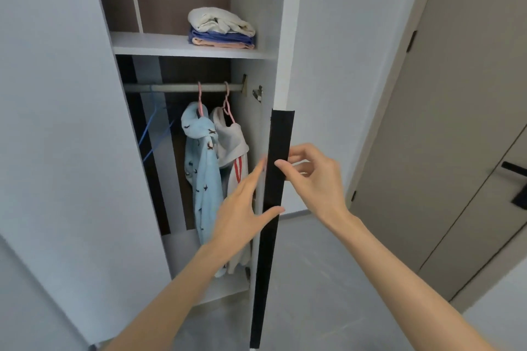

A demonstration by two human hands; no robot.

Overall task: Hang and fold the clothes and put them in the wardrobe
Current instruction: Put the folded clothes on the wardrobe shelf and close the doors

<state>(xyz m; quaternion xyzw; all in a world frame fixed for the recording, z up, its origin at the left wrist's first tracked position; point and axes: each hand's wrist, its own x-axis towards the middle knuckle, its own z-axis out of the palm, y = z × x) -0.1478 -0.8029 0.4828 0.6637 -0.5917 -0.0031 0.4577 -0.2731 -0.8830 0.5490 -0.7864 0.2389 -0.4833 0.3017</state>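
The wardrobe stands open, its right door edge-on with a long black handle strip (273, 208). My right hand (308, 177) holds this strip, thumb on its front and fingers curled behind. My left hand (245, 205) lies flat with straight fingers against the door's inner side, thumb touching the strip. On the rail (176, 87) hang a light blue patterned garment (204, 177) and a white garment with red stripes (232, 145), both on pink hangers. Folded clothes (221, 28), white over blue over peach, sit stacked on the upper shelf (159, 44).
An empty blue hanger (154, 128) hangs at the rail's left end. The wardrobe's left door (57, 122) stands open toward me. A grey room door (462, 122) with a black handle is at the right. Grey floor lies below.
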